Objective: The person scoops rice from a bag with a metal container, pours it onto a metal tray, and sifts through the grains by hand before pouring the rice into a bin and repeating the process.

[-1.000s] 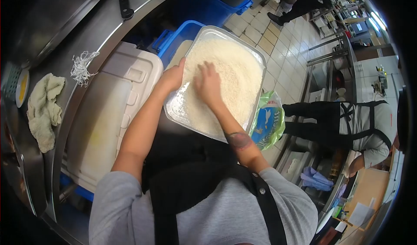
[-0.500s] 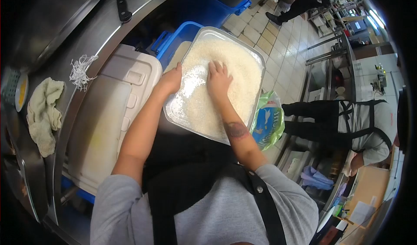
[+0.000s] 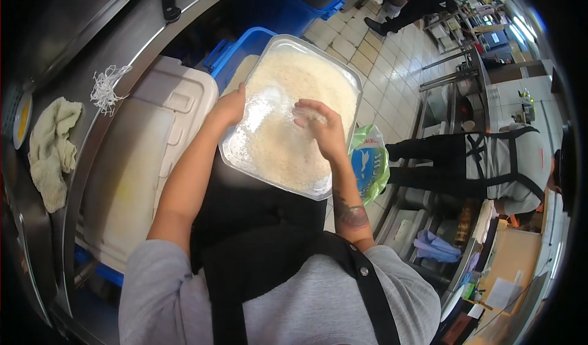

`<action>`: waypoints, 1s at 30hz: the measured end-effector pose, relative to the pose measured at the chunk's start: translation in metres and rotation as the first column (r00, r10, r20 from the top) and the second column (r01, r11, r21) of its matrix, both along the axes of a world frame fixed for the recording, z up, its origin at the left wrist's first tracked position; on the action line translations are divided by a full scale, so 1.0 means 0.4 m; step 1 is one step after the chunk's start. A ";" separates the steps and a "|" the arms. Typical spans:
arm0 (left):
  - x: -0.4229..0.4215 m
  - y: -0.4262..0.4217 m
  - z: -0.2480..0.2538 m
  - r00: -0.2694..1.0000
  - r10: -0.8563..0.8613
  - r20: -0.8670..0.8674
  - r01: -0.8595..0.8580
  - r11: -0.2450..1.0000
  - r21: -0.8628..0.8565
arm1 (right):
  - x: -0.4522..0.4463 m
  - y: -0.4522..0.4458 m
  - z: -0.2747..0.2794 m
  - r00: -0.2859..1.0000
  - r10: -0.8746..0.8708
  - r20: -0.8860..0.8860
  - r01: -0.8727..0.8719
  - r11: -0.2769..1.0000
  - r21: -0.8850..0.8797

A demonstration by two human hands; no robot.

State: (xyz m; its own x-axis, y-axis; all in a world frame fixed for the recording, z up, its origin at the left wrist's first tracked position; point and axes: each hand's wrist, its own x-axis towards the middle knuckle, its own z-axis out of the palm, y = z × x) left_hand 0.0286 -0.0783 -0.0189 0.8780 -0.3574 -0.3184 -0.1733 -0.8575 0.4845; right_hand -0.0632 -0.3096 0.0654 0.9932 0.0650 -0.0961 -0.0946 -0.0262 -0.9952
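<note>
A shallow metal tray [image 3: 233,146] tilts in front of my body, spread with pale, fine grains [image 3: 300,78] that look like rice or crumbs. Shiny bare metal shows toward its left side. My left hand [image 3: 229,107] is closed around the tray's left rim, fingers partly hidden beneath it. Over the middle right of the tray hovers my right hand [image 3: 326,131], fingers bent and apart, with nothing visible in it. Behind the tray sits a blue bin [image 3: 248,42] with more pale material in it.
To the left, a white lidded container [image 3: 138,155] stands beside the steel counter [image 3: 144,45], which carries a knife [image 3: 169,2], white strings [image 3: 108,89] and a cloth [image 3: 52,152]. A green-and-blue bag [image 3: 369,164] is right of the tray. Two people stand on the right and far side.
My right hand has lifted off the grains and moved slightly right and down in view, its fingers now curled. My left hand stays on the rim. The whole view has shifted slightly.
</note>
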 end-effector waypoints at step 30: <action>-0.002 -0.002 -0.004 0.999 -0.008 0.034 0.007 0.999 0.048 | 0.028 0.041 -0.262 0.915 0.167 0.368 0.232 0.527 -0.818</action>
